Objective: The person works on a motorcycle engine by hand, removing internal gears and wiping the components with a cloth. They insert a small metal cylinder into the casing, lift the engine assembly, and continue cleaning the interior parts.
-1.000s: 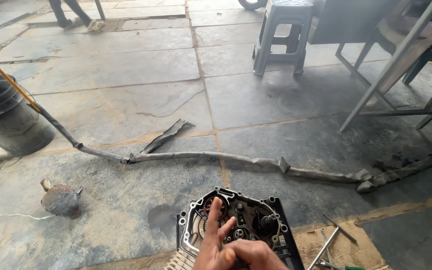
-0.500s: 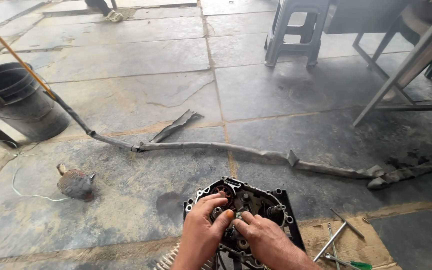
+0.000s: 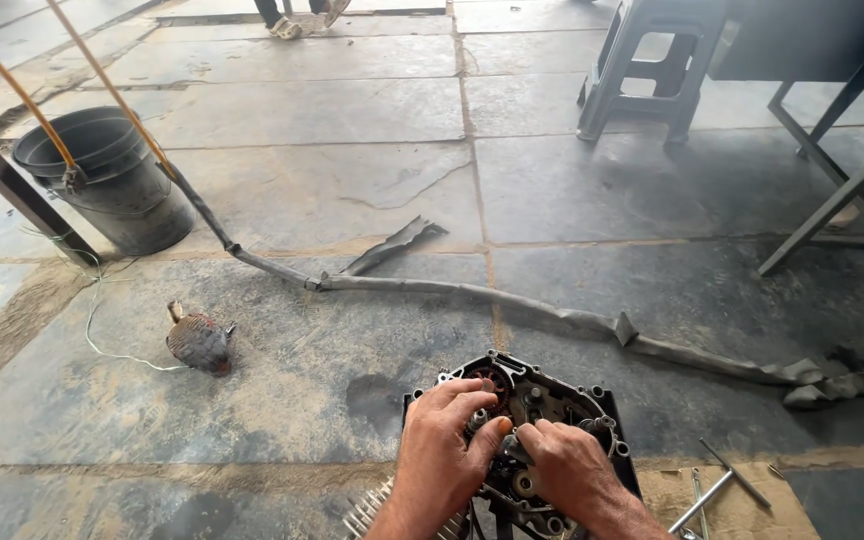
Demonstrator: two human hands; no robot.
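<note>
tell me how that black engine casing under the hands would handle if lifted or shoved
The engine casing looks like cast metal packed with gears, so probably stiff and heavy for its size. It sits flat and wide, so unlikely to roll. It appears oily, so possibly slippery for both the left hand and right hand.

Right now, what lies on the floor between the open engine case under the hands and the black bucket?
In the head view, between the engine case and the bucket lie a small bird, a thin light cord and part of a flattened grey strip.
</note>
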